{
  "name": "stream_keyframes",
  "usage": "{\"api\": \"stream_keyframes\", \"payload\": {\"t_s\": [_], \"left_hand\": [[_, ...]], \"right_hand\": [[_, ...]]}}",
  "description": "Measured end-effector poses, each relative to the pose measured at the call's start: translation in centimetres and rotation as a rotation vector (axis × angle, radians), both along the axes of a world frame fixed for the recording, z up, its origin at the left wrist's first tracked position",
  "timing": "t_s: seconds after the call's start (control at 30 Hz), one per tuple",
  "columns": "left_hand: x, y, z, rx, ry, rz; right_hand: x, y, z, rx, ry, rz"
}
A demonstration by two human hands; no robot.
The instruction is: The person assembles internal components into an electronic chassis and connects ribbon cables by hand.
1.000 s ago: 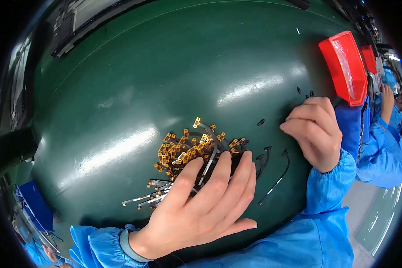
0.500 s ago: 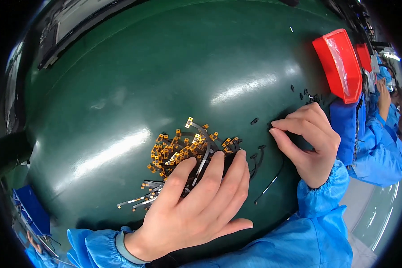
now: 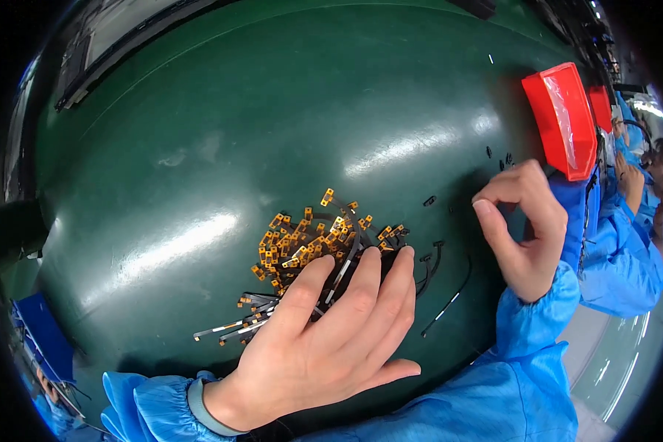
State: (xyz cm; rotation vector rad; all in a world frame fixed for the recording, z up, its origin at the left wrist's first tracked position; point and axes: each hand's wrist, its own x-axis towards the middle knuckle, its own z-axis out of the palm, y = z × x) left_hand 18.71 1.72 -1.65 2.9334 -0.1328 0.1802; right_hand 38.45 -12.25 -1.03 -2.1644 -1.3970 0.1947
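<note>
My left hand (image 3: 331, 324) lies with its fingers spread over the near right side of a heap of short black flex cables (image 3: 291, 247) with orange-gold end tabs. Its palm and fingers hide part of the heap. To the right, my right hand (image 3: 527, 228) is raised over the table with thumb and index fingertip together; whatever may be between them is too small or hidden to make out. A small black connector piece (image 3: 429, 200) lies left of those fingertips. Between my hands lie a loose black cable with a white band (image 3: 442, 314) and short black cables (image 3: 436, 258).
A red bin (image 3: 563, 121) with clear plastic in it stands at the far right, beside a blue bin (image 3: 574, 195). Several small black pieces (image 3: 504, 160) lie near it on the green table (image 3: 258, 96). Co-workers in blue sleeves (image 3: 622, 272) sit beyond the right edge.
My right hand has shifted right, away from a tiny dark piece left on the table, its fingers still pinched. My left hand stays over the heap. The whole view has shifted slightly.
</note>
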Motion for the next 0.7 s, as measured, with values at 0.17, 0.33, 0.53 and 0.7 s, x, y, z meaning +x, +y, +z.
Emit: {"api": "stream_keyframes", "payload": {"t_s": [0.17, 0.33, 0.53, 0.7], "left_hand": [[0.0, -0.1, -0.1, 0.017, -0.004, 0.007], [0.0, 0.0, -0.2, -0.029, -0.007, 0.008], [-0.5, 0.2, -0.6, -0.073, -0.04, 0.043], [-0.8, 0.6, -0.6, -0.093, -0.014, 0.044]], "right_hand": [[2.1, 0.7, -1.0, 0.027, -0.111, 0.358], [1.7, 0.6, -1.5, 0.063, -0.122, 0.377], [-1.1, 3.8, -1.9, 0.154, -0.083, 0.46], [-1.6, 4.1, -2.2, 0.154, -0.092, 0.468]]}}
